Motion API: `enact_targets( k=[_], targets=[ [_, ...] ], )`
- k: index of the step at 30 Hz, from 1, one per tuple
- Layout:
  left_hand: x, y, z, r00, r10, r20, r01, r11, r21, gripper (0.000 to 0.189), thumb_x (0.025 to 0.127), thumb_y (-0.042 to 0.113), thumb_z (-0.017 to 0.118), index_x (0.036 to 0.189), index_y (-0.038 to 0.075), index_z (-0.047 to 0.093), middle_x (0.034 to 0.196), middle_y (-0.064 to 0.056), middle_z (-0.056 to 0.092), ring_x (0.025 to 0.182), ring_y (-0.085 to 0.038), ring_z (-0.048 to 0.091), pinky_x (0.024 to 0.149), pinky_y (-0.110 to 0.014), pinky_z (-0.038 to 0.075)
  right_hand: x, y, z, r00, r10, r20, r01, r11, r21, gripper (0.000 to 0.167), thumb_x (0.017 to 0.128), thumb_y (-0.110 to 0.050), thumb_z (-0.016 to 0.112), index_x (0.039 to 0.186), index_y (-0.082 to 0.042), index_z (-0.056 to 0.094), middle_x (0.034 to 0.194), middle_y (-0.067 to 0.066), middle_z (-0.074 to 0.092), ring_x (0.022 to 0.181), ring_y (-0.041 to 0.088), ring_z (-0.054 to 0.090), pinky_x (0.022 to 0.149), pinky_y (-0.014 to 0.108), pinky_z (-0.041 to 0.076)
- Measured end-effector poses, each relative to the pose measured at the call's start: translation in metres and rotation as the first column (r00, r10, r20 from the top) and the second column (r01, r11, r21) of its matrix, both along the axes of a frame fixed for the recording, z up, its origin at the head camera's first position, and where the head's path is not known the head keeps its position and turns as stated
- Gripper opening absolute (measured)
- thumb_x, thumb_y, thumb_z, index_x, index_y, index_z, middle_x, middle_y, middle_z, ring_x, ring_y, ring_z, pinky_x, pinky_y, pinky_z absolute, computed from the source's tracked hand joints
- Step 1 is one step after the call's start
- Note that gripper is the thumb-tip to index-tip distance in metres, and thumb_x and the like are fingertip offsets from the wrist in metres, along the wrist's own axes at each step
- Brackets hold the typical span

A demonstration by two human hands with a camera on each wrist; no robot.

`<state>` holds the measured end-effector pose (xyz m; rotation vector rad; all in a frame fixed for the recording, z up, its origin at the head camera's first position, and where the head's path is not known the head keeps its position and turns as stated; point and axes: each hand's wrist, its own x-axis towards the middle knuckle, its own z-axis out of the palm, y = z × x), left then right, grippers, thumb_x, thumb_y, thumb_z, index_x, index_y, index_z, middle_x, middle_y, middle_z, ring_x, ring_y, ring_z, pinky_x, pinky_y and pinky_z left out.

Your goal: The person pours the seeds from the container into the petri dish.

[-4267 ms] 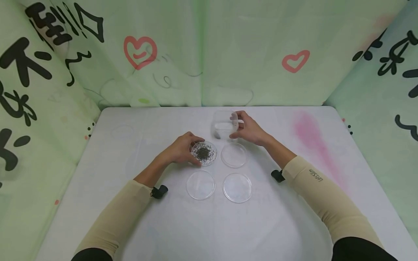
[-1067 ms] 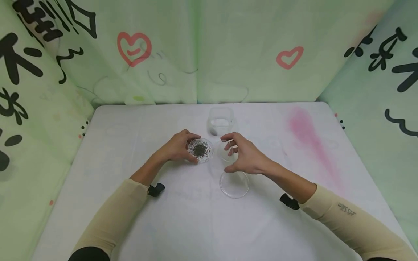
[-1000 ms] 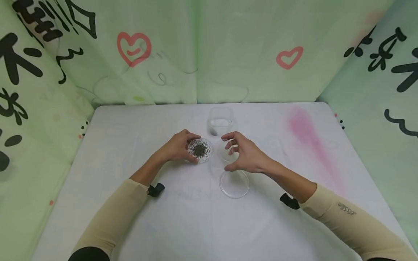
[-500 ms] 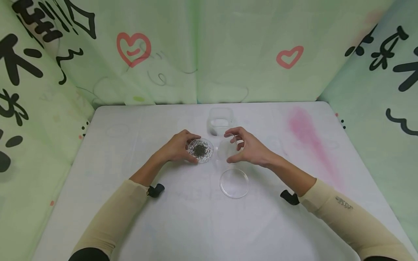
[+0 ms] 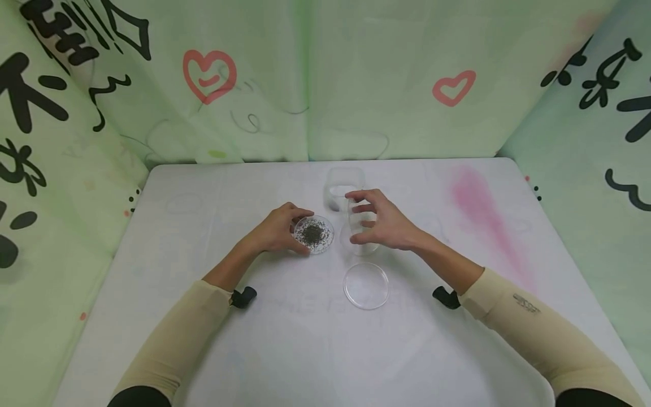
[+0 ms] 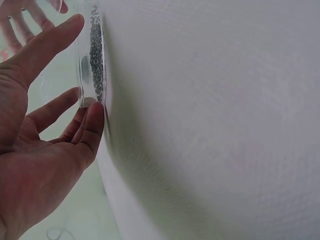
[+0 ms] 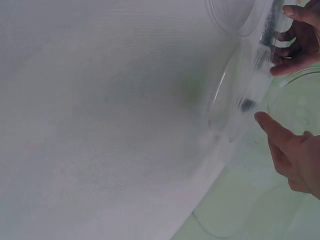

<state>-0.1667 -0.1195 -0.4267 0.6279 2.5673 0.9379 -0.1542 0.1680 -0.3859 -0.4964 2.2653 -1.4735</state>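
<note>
A clear round petri dish [image 5: 313,234] with small dark grains heaped in its middle lies on the white table. My left hand [image 5: 281,229] grips its left side, thumb toward the near rim and fingers at the far rim; the grains [image 6: 96,55] show edge-on in the left wrist view. To the right, my right hand [image 5: 385,221] holds a clear round dish piece [image 7: 296,92] by its edge, tilted up. Beneath that hand another clear dish [image 5: 367,250] lies on the table, partly hidden. A further clear dish [image 5: 366,286] lies flat nearer the front.
A clear rectangular plastic container [image 5: 344,180] with something dark at its lower left corner stands behind the dishes, close to my right fingertips. The table [image 5: 285,350] ends at a green curtain [image 5: 376,85] at the back and sides.
Over four seconds, my right hand left the rectangular container, and the front-left clear dish piece left its place. Lately that hand moved away from me, tilting the piece it holds. My left hand stayed.
</note>
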Motion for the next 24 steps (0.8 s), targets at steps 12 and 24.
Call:
enact_targets(
  k=[12, 24],
  targets=[
    [0.001, -0.001, 0.0, 0.999, 0.016, 0.03, -0.016, 1.0, 0.0, 0.092, 0.069, 0.024, 0.099, 0.149, 0.008, 0.056, 0.125, -0.014, 0.056, 0.101, -0.026, 0.059, 0.091, -0.037, 0.052, -0.006, -0.021, -0.005, 0.976, 0.116, -0.185, -0.075, 0.974, 0.214, 0.087, 0.073, -0.006, 0.086, 0.152, -0.003, 0.048, 0.15, 0.019, 0.047, 0.14, 0.04, 0.051, 0.112, 0.054, 0.049],
    [0.002, -0.005, -0.002, 0.999, 0.015, 0.029, -0.016, 0.999, 0.028, 0.094, 0.069, 0.025, 0.099, 0.15, 0.007, 0.055, 0.127, -0.014, 0.056, 0.108, -0.027, 0.061, 0.097, -0.038, 0.054, -0.007, -0.04, -0.011, 0.919, 0.257, -0.299, -0.115, 0.9, 0.42, 0.075, 0.069, -0.014, 0.089, 0.138, -0.003, 0.06, 0.147, 0.015, 0.054, 0.137, 0.037, 0.052, 0.112, 0.054, 0.046]
  ],
)
